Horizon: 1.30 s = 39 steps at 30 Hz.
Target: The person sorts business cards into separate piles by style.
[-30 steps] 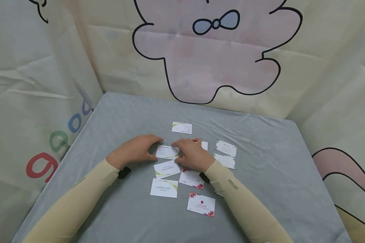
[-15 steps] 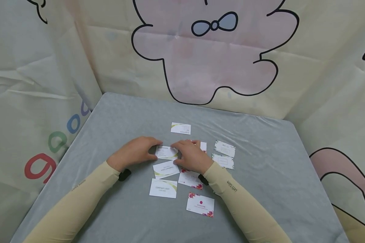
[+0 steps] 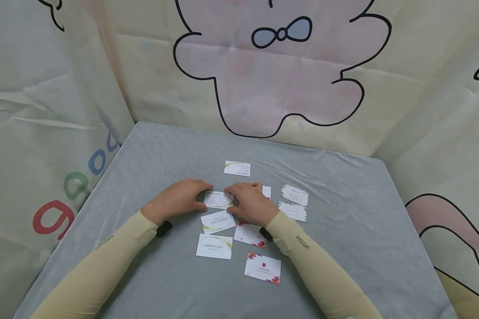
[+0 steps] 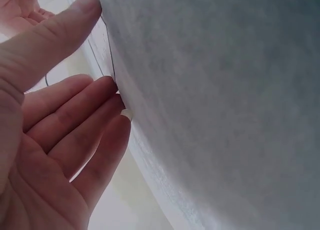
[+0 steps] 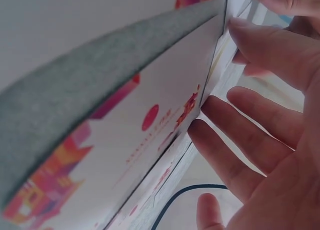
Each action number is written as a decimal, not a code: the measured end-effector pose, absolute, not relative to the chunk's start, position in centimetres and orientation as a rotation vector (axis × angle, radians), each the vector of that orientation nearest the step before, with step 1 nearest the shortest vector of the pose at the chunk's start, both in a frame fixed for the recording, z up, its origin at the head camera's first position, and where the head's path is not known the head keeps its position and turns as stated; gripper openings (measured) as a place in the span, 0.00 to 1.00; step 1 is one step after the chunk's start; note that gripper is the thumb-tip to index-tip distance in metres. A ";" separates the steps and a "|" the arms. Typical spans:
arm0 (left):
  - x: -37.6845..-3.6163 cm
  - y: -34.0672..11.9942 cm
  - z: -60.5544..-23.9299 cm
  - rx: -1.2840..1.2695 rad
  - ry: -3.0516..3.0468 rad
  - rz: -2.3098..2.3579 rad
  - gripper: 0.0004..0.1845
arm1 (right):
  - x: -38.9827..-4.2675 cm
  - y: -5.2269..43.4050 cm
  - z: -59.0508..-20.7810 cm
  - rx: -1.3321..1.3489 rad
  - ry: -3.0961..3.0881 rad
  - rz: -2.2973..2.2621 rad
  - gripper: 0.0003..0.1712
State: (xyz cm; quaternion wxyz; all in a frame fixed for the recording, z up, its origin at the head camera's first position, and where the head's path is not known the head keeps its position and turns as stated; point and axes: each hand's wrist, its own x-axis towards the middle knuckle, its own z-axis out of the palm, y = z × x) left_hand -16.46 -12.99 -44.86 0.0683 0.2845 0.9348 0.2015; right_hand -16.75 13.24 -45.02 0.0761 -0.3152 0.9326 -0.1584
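A white business card with a yellow-green curve (image 3: 218,200) lies flat on the grey cloth between both hands. My left hand (image 3: 179,200) is at its left end, thumb and fingertips at the corners. My right hand (image 3: 256,204) stands at the right end in the same way, partly over red-flowered cards. In the left wrist view the fingers (image 4: 82,132) are extended, fingertips down at the surface. In the right wrist view the fingers (image 5: 240,157) are spread beside a red-flowered card (image 5: 145,120). Just below lies a tilted COMPANY LOGO card (image 3: 217,222).
Another COMPANY LOGO card (image 3: 214,246) and red-flowered cards (image 3: 262,268) lie nearer the front. Two green-leafed cards (image 3: 295,194) are at the right. One yellow-green card (image 3: 237,168) sits farther back. A printed curtain (image 3: 263,97) borders the grey-covered table (image 3: 343,248).
The right hand's thumb shifts slightly left along the card's lower right corner. Otherwise the hands and cards keep their places; the view tilts a little.
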 end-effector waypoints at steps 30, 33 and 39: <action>-17.4 -12.3 -44.6 0.839 2.819 0.636 0.32 | -17.4 13.8 -44.7 -0.956 2.817 -0.435 0.31; -18.1 -12.1 -44.6 0.833 2.823 0.651 0.33 | -18.0 14.1 -44.6 -0.959 2.835 -0.434 0.31; -20.5 -11.1 -44.3 0.804 2.815 0.653 0.34 | -20.1 14.7 -44.7 -0.909 2.869 -0.429 0.30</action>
